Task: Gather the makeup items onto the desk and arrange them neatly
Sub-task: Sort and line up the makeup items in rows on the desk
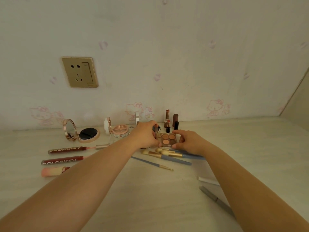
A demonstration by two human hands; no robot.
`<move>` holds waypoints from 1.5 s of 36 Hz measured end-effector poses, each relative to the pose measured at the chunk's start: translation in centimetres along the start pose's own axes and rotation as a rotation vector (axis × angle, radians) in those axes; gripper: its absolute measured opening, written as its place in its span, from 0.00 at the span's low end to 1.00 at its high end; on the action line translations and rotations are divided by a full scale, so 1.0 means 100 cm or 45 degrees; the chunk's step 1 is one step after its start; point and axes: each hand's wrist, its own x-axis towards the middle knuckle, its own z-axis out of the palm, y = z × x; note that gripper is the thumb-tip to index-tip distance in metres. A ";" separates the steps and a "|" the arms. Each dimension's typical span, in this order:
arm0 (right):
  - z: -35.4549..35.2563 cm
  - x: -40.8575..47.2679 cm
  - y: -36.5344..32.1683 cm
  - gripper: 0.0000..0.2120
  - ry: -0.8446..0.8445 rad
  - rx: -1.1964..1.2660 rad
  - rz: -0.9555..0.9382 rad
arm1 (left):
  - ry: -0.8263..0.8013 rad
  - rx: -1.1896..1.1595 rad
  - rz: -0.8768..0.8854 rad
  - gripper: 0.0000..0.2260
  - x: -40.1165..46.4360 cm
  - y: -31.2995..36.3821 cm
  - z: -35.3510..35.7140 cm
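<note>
Left hand (145,135): fingers gripping eyeshadow palette (168,139) lid, hiding its left edge.
Right hand (187,141): fingers pinching palette's right side.
Brushes (168,155): just before palette, handles partly hidden.

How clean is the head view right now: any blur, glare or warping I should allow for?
Head view: dim, warm light, soft overall; wide-angle warping bends the desk edge; the eyeshadow palette between both hands reads clearly; the compact mirror shows a faint reflection, no glare.

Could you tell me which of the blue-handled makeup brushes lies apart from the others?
The thin blue-handled brush, lying alone nearer the person; the other blue-handled brushes are bunched together below the open eyeshadow palette.
</note>
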 end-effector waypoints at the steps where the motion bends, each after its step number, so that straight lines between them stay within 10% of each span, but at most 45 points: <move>1: 0.000 0.001 0.000 0.31 -0.003 -0.016 0.003 | -0.004 0.005 -0.004 0.29 0.001 0.000 0.000; 30: -0.005 -0.019 -0.008 0.23 0.070 -0.045 0.024 | 0.047 -0.040 -0.132 0.38 -0.024 0.007 -0.006; 39: -0.014 -0.103 -0.023 0.10 0.366 0.077 -0.059 | 0.324 0.180 0.380 0.06 -0.093 0.047 0.009; 54: 0.013 -0.211 0.018 0.03 0.523 -0.103 0.221 | 0.070 0.097 0.675 0.15 -0.117 0.092 0.087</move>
